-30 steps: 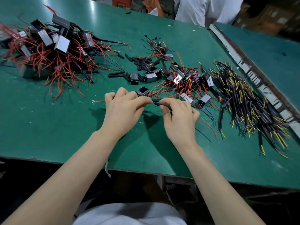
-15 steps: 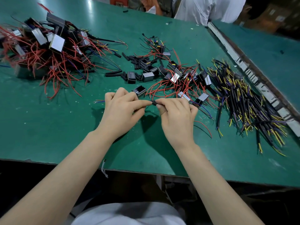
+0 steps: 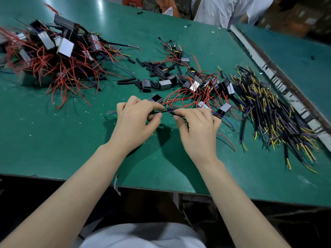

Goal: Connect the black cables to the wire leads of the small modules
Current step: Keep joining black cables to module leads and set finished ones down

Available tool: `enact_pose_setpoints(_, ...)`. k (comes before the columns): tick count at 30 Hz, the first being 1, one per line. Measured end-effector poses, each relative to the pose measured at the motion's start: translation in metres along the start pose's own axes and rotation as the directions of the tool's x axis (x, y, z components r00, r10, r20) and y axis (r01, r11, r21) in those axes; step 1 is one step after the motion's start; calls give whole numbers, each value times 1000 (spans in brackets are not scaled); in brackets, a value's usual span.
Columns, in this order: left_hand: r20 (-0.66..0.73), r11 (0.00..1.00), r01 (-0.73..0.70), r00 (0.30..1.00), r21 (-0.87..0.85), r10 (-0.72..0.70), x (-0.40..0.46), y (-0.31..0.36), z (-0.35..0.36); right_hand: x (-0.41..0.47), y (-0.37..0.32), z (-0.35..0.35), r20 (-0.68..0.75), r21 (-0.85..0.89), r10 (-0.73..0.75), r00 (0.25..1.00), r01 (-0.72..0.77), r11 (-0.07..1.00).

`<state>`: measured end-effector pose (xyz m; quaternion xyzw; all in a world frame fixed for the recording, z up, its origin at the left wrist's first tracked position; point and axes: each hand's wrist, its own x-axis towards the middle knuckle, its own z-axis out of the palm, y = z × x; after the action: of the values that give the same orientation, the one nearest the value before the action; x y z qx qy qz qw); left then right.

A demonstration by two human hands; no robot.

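Counter (image 3: 53, 140), green and broad, carried everything. Far left lay a big heap of modules (image 3: 59, 56) tangled in red wire; a loose pile of cables (image 3: 272, 111), black with yellow tips, spread at the right. Smaller modules (image 3: 195, 83) and black sleeves (image 3: 152, 67) sat between them. Near the middle, the left hand (image 3: 136, 122) pinched a short black sleeve (image 3: 158, 111) in its grip, and the right hand (image 3: 198, 127) pinched a black cable end (image 3: 172, 109), the tips nearly touching.

The left module pile (image 3: 44, 56) is cut by the picture edge. The joint between the black cable ends (image 3: 165, 110) is too small to tell.
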<state>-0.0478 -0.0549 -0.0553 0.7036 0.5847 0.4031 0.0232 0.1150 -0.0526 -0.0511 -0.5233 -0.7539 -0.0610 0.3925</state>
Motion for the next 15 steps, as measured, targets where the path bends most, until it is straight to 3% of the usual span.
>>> enact_pose_setpoints(8,-34,992,-60,997,115,64,1,2,1,3,-9,0,-102,-148,-96,990,80,986)
enact_pose_setpoints(15,-114,981,58,993,184,-37,2,1,0,11,-5,4,53,-244,-175,983,183,952)
